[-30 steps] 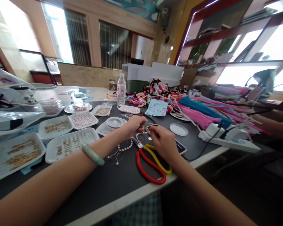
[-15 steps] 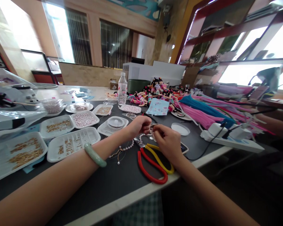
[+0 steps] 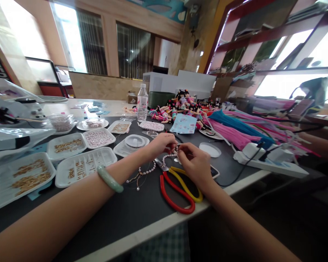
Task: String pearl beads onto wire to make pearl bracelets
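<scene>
My left hand (image 3: 165, 143) and my right hand (image 3: 195, 160) are close together above the dark table mat, fingers pinched on one end of a strand of pearly beads (image 3: 167, 157). The exact grip is partly hidden by the fingers. More of the strand loops on the mat past my left wrist, where a short dangling piece (image 3: 138, 181) ends in a pearl. Below my hands lie scissors (image 3: 177, 191) with one red and one yellow handle, their blades close to the beads. A phone (image 3: 214, 171) is partly covered by my right hand.
White trays of gold findings (image 3: 54, 168) and pink beads (image 3: 111, 138) stand left. A wire spool (image 3: 135, 141) sits on a lid. Behind are a water bottle (image 3: 142, 103), small dolls (image 3: 183, 100) and pink and blue bundles (image 3: 235, 133). A power strip (image 3: 273, 165) lies right, near another person's arm.
My fingers have shifted slightly: the left hand has opened out a little from its curled pose and the right fingertips have turned. More of the bead strand shows between them.
</scene>
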Demonstrator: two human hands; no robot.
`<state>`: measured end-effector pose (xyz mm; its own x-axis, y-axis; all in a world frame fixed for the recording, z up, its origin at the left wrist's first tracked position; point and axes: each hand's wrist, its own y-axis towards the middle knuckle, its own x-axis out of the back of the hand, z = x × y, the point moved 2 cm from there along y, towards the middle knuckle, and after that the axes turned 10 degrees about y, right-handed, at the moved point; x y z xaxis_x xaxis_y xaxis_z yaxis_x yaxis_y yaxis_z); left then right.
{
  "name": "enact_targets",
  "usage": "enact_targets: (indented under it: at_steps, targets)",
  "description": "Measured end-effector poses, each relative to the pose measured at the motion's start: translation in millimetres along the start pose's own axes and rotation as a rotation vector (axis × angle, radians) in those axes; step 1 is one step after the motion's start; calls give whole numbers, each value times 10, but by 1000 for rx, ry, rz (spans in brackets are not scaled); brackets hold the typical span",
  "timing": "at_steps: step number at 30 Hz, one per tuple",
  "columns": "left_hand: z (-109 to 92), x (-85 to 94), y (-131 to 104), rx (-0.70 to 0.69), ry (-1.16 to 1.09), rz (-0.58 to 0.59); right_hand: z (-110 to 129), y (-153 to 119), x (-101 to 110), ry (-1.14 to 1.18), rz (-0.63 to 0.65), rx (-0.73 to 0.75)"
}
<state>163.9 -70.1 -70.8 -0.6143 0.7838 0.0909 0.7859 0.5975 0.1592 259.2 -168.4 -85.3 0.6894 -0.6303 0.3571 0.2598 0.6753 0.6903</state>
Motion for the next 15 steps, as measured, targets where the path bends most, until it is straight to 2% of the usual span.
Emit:
enact_targets:
  at_steps: [7,12,15]
  targets:
    - [-10,-6,-31,70,117,21,-4,3,3,-49,0,-11]
    - [-14,-6,-20,36,226,-44,-21,1,7,-60,1,-22]
    - [-4,-28,-15,14,211,-23,-19,-2,5,-75,17,0]
